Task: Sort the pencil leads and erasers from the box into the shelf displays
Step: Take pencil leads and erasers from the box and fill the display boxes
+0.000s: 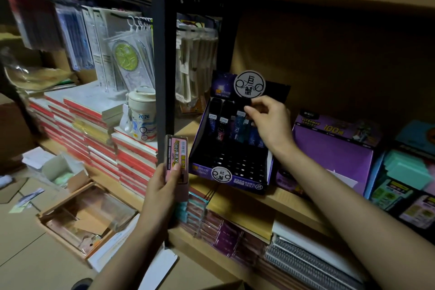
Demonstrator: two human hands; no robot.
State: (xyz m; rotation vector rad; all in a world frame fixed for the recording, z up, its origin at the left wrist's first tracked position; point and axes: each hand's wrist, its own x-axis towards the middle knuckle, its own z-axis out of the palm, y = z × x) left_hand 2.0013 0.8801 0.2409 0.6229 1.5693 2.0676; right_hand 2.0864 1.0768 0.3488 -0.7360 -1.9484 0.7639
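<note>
Both forearms are reaching up from the bottom edge of the view toward the shelf [259, 198]. Left hand [162, 186] is gripping one pink lead pack [177, 158] upright, thumb across its face, just off the shelf's front edge beside the black upright post [162, 66]. Right hand [268, 122] is pinching a small dark lead case [246, 103] between fingertips and thumb, holding it over the back rows of the purple display box [229, 167], which is sitting near the shelf's left end, at its front edge.

Judging by the display, sorting is only partly done: roughly five or six cases are standing in the back rows, though the dark makes the count unsure, while the front slots are showing empty. Down on the floor, the wooden-edged box [87, 221] is lying open with clear packets inside; how many are remaining there cannot be told. A small open carton [64, 172] beside it is holding something pale green, possibly erasers. Two more displays, a second purple one [334, 148] and a teal one [409, 172], are standing toward the shelf's right end. So one case is going in now, one pack is waiting in hand, and the rest looks yet to come.
</note>
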